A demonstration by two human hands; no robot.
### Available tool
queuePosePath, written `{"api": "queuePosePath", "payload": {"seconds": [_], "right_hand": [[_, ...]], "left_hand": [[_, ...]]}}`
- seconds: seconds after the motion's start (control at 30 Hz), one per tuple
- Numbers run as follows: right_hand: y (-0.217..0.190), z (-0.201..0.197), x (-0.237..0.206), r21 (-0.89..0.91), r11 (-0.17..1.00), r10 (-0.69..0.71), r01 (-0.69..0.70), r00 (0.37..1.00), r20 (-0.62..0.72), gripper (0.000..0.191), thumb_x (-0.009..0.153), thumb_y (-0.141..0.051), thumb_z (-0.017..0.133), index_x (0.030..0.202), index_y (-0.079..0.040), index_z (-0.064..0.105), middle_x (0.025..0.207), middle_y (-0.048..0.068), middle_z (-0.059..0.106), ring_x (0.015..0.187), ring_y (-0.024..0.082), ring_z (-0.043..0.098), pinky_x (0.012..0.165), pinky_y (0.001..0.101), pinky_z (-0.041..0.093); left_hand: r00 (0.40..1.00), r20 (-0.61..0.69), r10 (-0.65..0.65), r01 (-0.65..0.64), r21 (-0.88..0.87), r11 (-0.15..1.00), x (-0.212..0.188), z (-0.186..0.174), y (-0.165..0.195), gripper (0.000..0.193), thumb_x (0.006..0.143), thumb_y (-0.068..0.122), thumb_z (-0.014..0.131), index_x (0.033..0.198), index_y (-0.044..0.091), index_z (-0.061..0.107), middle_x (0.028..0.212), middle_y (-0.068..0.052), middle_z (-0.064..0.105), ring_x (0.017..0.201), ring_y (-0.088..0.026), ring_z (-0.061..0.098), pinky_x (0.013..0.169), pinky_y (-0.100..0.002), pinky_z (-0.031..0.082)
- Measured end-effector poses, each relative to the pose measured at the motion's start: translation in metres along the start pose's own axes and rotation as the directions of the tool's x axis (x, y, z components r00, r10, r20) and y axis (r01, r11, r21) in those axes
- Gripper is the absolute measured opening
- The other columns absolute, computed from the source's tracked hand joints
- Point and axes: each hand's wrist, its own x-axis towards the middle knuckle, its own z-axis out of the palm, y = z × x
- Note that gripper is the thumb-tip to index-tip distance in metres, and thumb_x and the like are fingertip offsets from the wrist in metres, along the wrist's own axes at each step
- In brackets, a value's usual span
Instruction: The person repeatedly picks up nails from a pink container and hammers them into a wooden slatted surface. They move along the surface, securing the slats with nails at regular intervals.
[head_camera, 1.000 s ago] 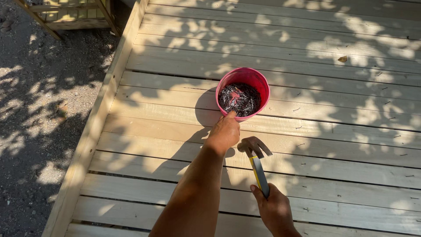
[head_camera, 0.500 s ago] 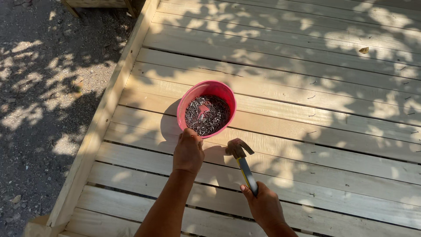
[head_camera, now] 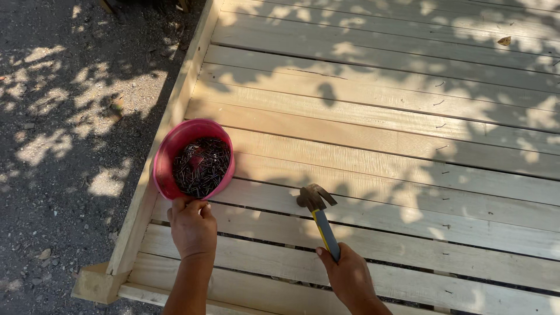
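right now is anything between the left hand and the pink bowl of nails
Nothing visible. The left hand is already at the near rim of the pink bowl of nails. The hammer, in the right hand, lies off to the side.

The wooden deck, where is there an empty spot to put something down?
The pale wooden plank deck is bare across its far and right side, beyond the claw hammer with the yellow and blue handle. There is also a strip of planks between that hammer and the round pink bowl of dark nails. The near left corner is crowded: the left hand, the bowl, the right hand.
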Motion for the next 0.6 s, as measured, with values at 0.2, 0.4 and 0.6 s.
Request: {"api": "queuePosePath", "payload": {"seconds": [0.2,0.4,0.6], "right_hand": [[0.017,0.039,-0.02,0.026,0.994,-0.097,0.102,0.986,-0.132,0.047,0.092,-0.054,0.063,0.091,-0.007,0.068,0.066,0.008,0.066,0.06,0.023,0.064,0.064,0.0419,0.053],[0.022,0.046,-0.047,-0.035,0.989,0.144,-0.142,0.988,0.065,0.05,0.097,-0.057,0.061,0.097,-0.007,0.068,0.072,0.01,0.068,0.065,0.024,0.063,0.068,0.0438,0.052],[0.042,0.053,-0.07,-0.046,0.99,0.136,-0.134,0.989,0.05,0.047,0.097,-0.055,0.061,0.099,-0.009,0.067,0.073,0.011,0.066,0.067,0.024,0.062,0.069,0.0452,0.05]], "left_hand": [[0.994,0.046,0.095,-0.074,-0.337,0.939,-0.046,-0.008,0.002,0.009,0.08,0.009,0.083,0.089,0.01,0.08,0.096,-0.003,0.067,0.088,-0.022,0.062,0.077,-0.035,0.054],[0.759,0.646,-0.08,0.519,-0.527,0.673,-0.116,0.025,0.022,0.011,0.082,0.008,0.081,0.093,0.005,0.083,0.084,-0.005,0.081,0.072,-0.011,0.071,0.067,-0.025,0.057],[0.763,0.646,0.027,0.446,-0.556,0.701,-0.147,0.043,0.026,0.008,0.081,0.006,0.078,0.089,0.006,0.08,0.085,-0.005,0.078,0.074,-0.017,0.073,0.071,-0.029,0.058]]}}
